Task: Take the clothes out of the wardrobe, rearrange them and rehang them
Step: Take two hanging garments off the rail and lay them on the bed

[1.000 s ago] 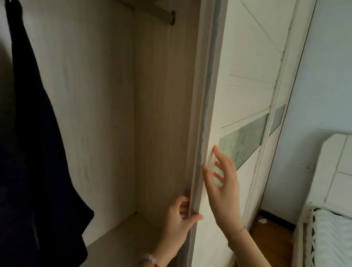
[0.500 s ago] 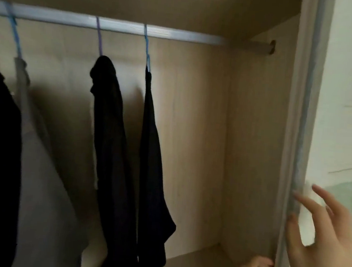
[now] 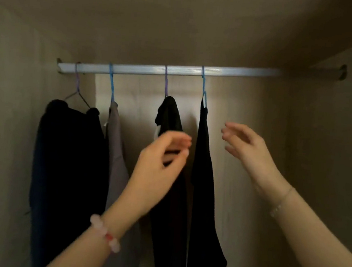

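Several garments hang from a silver rail [image 3: 197,71] inside the open wardrobe. From the left: a dark bulky garment [image 3: 68,156] on a purple hanger, a grey garment [image 3: 116,141] on a blue hanger, a black garment [image 3: 169,115] on a purple hanger, and a black garment [image 3: 204,178] on a blue hanger [image 3: 203,89]. My left hand [image 3: 159,166] is raised in front of the third garment, fingers curled but holding nothing. My right hand [image 3: 248,148] hovers open to the right of the fourth garment, not touching it.
The wardrobe's right wall [image 3: 318,146] and left wall [image 3: 4,139] bound the hanging space. The rail is bare to the right of the blue hanger. The wardrobe's ceiling panel [image 3: 180,23] sits just above the rail.
My view swung left from the wardrobe's door edge to the hanging clothes. Both hands left the door edge and rose toward the two black garments on the right.
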{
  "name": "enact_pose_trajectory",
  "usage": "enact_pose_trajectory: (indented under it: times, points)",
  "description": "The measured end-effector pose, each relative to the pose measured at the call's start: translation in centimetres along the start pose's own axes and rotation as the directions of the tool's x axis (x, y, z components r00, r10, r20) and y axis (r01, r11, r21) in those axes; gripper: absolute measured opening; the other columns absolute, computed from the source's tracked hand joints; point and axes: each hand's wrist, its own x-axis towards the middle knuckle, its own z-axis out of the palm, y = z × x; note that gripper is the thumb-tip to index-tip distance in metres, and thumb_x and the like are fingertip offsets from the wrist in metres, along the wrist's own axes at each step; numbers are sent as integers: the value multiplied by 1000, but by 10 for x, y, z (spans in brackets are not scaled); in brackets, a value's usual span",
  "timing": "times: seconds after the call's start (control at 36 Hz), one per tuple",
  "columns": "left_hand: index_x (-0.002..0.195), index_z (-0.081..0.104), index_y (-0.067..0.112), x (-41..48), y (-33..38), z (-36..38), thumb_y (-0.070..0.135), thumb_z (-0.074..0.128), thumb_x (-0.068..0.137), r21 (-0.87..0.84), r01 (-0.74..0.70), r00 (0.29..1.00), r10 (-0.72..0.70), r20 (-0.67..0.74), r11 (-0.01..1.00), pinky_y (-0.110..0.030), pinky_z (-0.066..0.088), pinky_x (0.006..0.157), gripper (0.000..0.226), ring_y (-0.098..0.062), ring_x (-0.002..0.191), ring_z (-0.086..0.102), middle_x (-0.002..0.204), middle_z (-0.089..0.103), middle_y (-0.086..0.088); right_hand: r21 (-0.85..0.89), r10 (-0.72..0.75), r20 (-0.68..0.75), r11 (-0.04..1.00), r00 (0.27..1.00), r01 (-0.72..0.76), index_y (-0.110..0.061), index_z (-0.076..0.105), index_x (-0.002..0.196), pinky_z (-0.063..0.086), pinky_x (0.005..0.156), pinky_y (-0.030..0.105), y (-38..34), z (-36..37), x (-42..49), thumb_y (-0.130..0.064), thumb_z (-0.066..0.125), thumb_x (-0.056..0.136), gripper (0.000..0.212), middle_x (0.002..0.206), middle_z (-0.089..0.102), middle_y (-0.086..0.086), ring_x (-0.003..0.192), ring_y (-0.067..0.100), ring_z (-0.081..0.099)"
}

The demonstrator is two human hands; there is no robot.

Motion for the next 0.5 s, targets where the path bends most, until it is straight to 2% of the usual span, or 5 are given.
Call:
enact_pose_trajectory:
  times: [0.08,0.19,0.28,0.39,0.5]
  points:
    - [112,57,12,56,4,-18,5,55,90,127,24,995,-12,-97,992,-4,43,80,24,-3,95,57,108,61,1,139,109,91,983,990,-121,-14,53,124,48,93,30,-21,15,47,-17,56,91,33,111,61,1,108,14,58]
    - [131,44,11,127,-10,-26,16,57,89,251,236,971,-217,-101,939,-25,42,89,44,-16,109,51,128,50,-4,12,149,90,989,985,-150,-14,45,136,46,95,33,-30,32,99,-24,59,88,50,128,53,4,119,19,50]
    - [135,37,4,159,-19,-25,19,58,89,278,388,921,-383,-73,879,-24,40,75,53,-14,90,49,122,48,-10,-32,208,101,978,973,-206,-11,48,131,45,96,35,-28,40,124,-25,60,88,47,128,52,6,121,22,49]
    - [132,42,2,172,-38,-24,25,57,91,160,577,810,-587,14,801,-26,38,81,49,-21,110,49,122,51,-7,-24,304,114,952,946,-304,-8,50,127,48,95,34,-17,46,144,-19,63,87,44,123,51,7,116,22,51]
    - [125,51,4,172,-59,-25,22,64,84,-89,686,727,-685,48,722,-27,46,62,46,-20,87,58,111,60,-12,-37,367,146,930,919,-366,-6,55,107,50,79,28,-5,49,148,-11,57,88,20,102,53,11,92,19,53]
